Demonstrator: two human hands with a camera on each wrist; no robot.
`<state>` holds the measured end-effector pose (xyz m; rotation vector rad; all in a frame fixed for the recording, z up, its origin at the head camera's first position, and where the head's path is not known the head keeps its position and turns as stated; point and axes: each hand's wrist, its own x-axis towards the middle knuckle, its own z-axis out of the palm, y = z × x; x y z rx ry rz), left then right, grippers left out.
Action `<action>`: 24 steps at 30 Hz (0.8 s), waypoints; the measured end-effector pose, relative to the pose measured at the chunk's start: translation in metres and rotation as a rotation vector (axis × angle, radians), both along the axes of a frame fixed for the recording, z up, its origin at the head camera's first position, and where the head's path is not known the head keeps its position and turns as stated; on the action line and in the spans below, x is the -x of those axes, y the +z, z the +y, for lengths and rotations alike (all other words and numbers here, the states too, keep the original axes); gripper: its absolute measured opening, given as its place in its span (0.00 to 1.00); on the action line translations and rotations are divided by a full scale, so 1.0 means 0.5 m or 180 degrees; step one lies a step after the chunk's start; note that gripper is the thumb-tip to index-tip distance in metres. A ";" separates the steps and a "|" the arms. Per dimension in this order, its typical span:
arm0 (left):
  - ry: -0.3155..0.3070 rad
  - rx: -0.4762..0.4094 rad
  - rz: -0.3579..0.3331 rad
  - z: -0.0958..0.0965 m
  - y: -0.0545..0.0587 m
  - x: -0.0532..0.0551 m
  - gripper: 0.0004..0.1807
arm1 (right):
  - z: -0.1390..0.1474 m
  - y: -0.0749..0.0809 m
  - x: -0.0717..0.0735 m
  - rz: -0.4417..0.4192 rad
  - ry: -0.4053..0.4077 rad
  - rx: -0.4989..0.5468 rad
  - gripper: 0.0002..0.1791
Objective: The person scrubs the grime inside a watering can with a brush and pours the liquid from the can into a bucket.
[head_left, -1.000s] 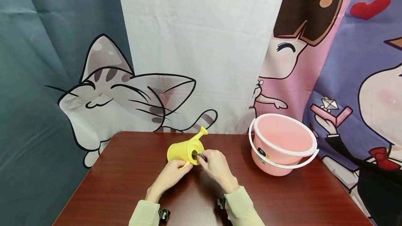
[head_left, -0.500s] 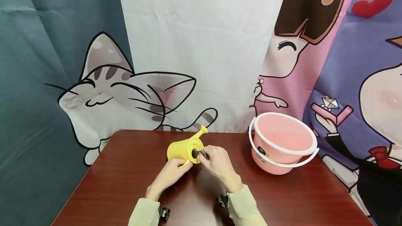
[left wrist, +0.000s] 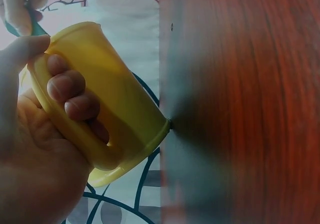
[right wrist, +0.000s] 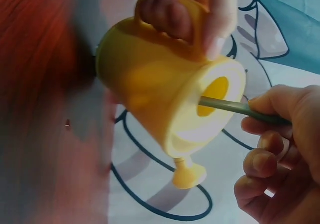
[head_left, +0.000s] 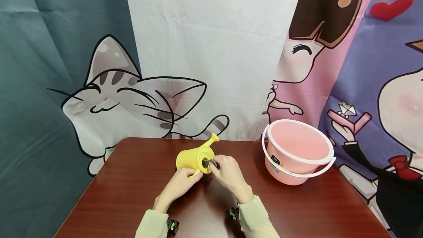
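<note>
A yellow toy watering can is tilted over the table, its round opening facing right and its spout pointing up and away. My left hand grips its handle, fingers curled through the loop and thumb near the rim. My right hand pinches a slim dark-green stick-like tool between thumb and forefinger. The tool's far end passes through the opening and is hidden inside the can. In the left wrist view the can's base edge comes right up to the tabletop.
A pink bucket with a white rim and handle stands on the right of the brown wooden table. Behind the table hangs a cartoon-printed cloth. Dark wrist-worn devices sit at both cuffs.
My right hand has shifted slightly right, and a little more of the tool shows at the can's opening. My left hand and the can have hardly moved.
</note>
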<state>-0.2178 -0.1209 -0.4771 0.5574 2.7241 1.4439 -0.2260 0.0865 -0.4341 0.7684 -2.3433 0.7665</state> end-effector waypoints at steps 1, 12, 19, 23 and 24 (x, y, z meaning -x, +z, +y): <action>0.0003 0.0007 -0.0008 0.000 0.000 -0.001 0.26 | -0.001 -0.005 0.002 -0.0010 -0.0016 -0.0005 0.21; 0.0028 -0.0013 0.0038 0.000 -0.003 0.001 0.26 | -0.007 -0.027 0.009 -0.0146 -0.0190 -0.0020 0.21; 0.0018 0.0002 -0.0043 -0.002 -0.001 0.002 0.26 | -0.004 0.002 -0.003 -0.0041 -0.0100 0.0061 0.19; 0.0034 0.0022 -0.0034 -0.003 -0.003 0.001 0.27 | -0.003 0.017 -0.012 0.0009 -0.0067 0.0089 0.20; 0.0035 0.0022 -0.0029 -0.004 -0.004 0.001 0.27 | -0.003 0.019 -0.013 0.0031 -0.0072 0.0091 0.20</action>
